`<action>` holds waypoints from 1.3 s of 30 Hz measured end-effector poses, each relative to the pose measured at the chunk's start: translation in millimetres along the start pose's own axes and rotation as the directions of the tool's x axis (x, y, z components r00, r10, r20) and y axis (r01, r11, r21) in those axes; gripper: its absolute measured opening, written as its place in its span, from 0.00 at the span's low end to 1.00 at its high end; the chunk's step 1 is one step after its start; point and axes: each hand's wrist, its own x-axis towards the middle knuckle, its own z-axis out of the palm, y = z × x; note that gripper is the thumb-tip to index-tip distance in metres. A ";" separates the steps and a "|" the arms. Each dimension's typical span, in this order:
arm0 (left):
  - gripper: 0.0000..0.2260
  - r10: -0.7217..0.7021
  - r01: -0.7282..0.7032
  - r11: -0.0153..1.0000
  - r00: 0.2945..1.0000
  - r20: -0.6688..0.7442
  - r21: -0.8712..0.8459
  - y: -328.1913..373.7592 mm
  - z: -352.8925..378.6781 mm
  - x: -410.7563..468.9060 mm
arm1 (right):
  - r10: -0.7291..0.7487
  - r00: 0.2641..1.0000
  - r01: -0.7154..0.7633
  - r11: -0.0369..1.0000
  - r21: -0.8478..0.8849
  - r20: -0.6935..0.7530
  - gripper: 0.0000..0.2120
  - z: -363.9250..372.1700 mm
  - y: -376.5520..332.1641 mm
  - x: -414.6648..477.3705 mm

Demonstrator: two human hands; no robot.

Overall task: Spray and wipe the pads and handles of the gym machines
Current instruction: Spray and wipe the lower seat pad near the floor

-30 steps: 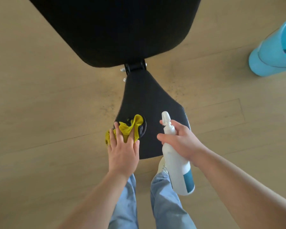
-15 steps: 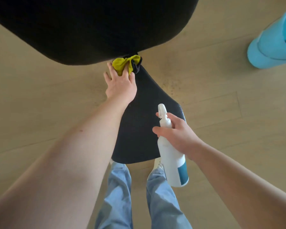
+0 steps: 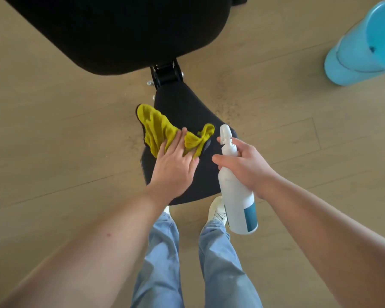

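on the tapered black seat pad (image 3: pixel 187 112), the left hand (image 3: pixel 173 167) presses a crumpled yellow cloth (image 3: pixel 158 130) with flat, straight fingers. the right hand (image 3: pixel 245 165) grips a smooth white spray bottle (image 3: pixel 238 196) just beside it.

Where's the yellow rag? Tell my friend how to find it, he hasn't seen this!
Start at the big black pad at the top, then drop to the smaller wedge-shaped seat pad below it. On its left side lies a crumpled cloth under the flat left hand. It is the only yellow thing; the spray bottle beside it is white.
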 end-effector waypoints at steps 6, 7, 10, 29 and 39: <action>0.25 0.069 -0.060 0.996 0.988 0.141 -0.064 46.4 17.5 -61.8 | 0.006 1.000 -0.005 1.000 0.022 -0.027 0.15 -7.8 5.8 -12.3; 0.25 0.103 -0.095 0.994 0.982 0.156 -0.058 47.7 15.8 -59.5 | 0.005 1.000 -0.004 1.000 0.022 -0.021 0.17 -6.0 8.0 -14.1; 0.26 0.271 -0.280 0.960 0.938 0.216 0.013 44.5 9.1 -36.3 | 0.009 1.000 -0.008 0.999 0.048 -0.018 0.16 2.0 15.1 -18.8; 0.22 -0.017 -0.001 0.988 0.993 0.116 0.152 20.1 5.7 -52.8 | 0.135 0.987 -0.137 0.991 -0.009 -0.087 0.16 17.5 20.3 -34.6; 0.24 -0.308 0.310 0.950 0.950 0.059 -0.031 -43.4 -12.6 26.4 | 0.082 0.996 -0.083 0.996 -0.034 -0.030 0.28 34.1 7.3 -16.1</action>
